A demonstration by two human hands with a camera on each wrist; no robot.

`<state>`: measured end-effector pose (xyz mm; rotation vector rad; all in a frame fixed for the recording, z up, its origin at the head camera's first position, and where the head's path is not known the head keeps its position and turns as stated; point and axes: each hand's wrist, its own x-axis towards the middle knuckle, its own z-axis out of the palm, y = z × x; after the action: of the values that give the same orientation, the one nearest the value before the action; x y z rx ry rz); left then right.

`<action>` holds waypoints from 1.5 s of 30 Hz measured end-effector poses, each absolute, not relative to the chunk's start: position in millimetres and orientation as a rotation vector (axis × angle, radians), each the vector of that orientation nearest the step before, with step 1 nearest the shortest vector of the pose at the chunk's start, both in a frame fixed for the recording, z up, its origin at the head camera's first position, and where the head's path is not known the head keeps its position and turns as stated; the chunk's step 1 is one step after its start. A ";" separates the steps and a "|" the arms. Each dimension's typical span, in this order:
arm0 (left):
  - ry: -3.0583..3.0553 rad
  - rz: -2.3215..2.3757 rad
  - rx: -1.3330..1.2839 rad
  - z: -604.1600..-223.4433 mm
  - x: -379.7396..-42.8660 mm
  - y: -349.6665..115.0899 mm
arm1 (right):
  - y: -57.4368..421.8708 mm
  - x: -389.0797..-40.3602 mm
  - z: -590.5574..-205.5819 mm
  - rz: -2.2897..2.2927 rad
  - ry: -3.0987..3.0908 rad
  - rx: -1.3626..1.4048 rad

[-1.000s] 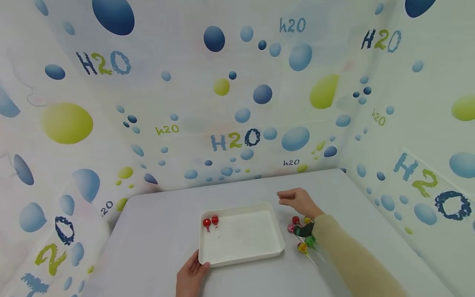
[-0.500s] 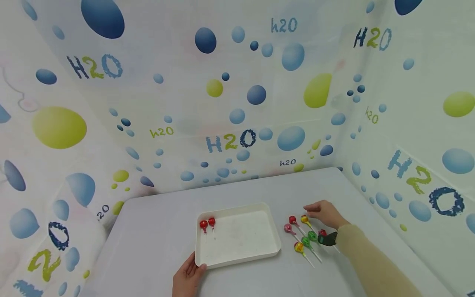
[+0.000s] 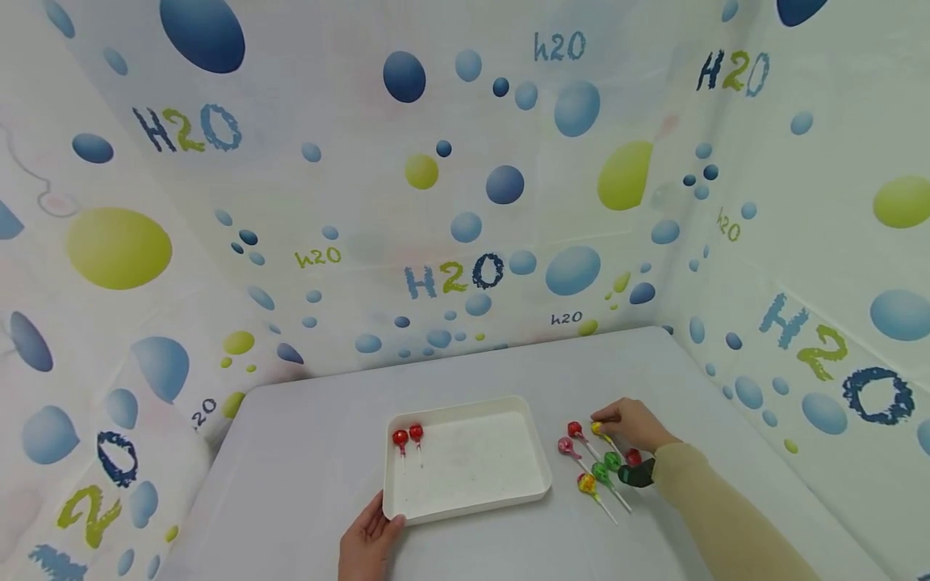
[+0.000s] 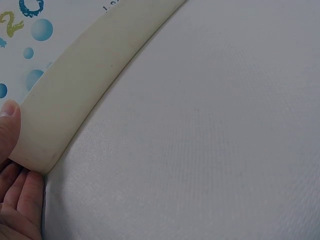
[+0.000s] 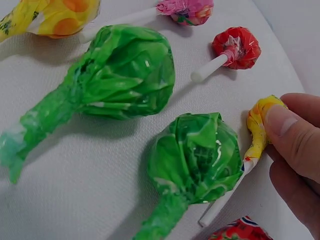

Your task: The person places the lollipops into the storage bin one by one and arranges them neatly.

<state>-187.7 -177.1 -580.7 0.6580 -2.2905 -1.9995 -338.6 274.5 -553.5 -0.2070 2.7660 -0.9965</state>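
Observation:
My left hand (image 3: pixel 366 541) grips the near left corner of a white tray (image 3: pixel 472 468), thumb at the rim and fingers against its outer wall (image 4: pixel 95 75). Inside the tray, toward its far left corner, two red lollipops (image 3: pixel 400 438) lie side by side. To the right of the tray, my right hand (image 3: pixel 639 424) pinches the wrapped head of a yellow lollipop (image 5: pixel 257 120) between thumb and fingers. In the right wrist view, two green lollipops (image 5: pixel 130 72) lie close to that hand, with a red lollipop (image 5: pixel 237 47) farther off.
Around the right hand on the white table (image 3: pixel 312 452) are a pink lollipop (image 3: pixel 566 445), a yellow-orange lollipop (image 3: pixel 586 483) and another red lollipop (image 3: pixel 634 457) near the dark wristband (image 3: pixel 636 474). A wall with blue and green spots rises behind the table.
My right hand has moved right and nearer from beside the tray's far right corner, and its fingers have closed on the yellow lollipop. My left hand keeps its hold on the tray.

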 end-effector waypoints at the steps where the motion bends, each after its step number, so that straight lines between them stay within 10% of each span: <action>1: -2.291 -1.999 0.659 -580.5 -187.7 -176.7 | 274.4 -338.1 -553.1 -0.999 2.769 -0.203; 22: -2.265 -2.004 0.651 -580.6 -184.7 -177.5 | 254.4 -357.3 -521.1 -1.244 2.816 -0.270; 45: -2.296 -1.988 0.566 -574.6 -174.5 -180.9 | 34.3 -339.8 -528.9 -1.334 2.751 -0.310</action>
<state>-174.5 -180.9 -574.6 0.5656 -2.2957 -1.9883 -339.8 34.3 -528.9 -0.3097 2.7510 -1.3337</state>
